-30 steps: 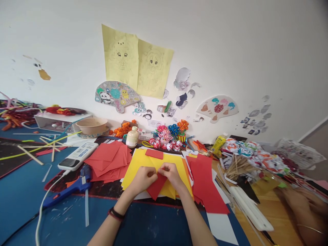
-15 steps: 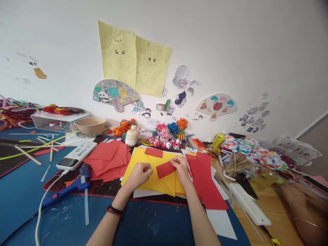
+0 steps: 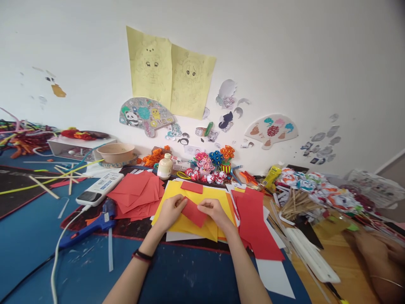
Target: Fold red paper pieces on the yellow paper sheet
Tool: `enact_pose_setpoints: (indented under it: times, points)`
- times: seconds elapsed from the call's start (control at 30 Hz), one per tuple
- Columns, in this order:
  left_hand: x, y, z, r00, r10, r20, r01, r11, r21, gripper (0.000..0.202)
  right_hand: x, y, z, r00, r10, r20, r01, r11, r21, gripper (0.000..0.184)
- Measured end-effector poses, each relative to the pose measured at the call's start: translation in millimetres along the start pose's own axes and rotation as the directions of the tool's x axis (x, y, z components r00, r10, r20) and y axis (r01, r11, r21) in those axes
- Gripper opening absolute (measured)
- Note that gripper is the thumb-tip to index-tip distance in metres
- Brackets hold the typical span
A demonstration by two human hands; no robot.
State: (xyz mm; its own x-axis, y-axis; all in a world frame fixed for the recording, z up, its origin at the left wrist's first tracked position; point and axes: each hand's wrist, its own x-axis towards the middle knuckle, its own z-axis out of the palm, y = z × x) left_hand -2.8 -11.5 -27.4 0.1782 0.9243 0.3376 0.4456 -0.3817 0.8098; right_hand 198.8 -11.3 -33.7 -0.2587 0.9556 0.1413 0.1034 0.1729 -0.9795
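Observation:
A small folded piece of red paper [image 3: 193, 213] lies tilted on a stack of yellow sheets [image 3: 212, 196] at the middle of the table. My left hand [image 3: 171, 212] pinches its upper left end, and my right hand [image 3: 215, 212] presses on its right edge. A black band circles my left wrist. Another small red rectangle [image 3: 191, 187] rests on the yellow paper just beyond my hands.
A pile of red squares [image 3: 136, 195] lies to the left, long red strips [image 3: 255, 223] to the right. A blue glue gun [image 3: 90, 226], a white power strip [image 3: 100, 188], a bowl [image 3: 118, 152], a glue bottle [image 3: 164, 166] and paper flowers [image 3: 212, 164] surround them. Another person's arm [image 3: 378, 257] rests at far right.
My right hand lifted the red piece and turned it. Now both hands hold it again, lying diagonal on the yellow sheets.

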Motion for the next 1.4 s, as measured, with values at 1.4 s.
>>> enact_pose_setpoints:
  times: [1.4]
  points:
    - [8.2,-20.7,-13.7,0.95,-0.173,-0.261,0.115,0.968,-0.223,0.04,-1.4,-0.9,13.0,0.985,-0.053,0.164,0.041,0.996,0.078,0.011]
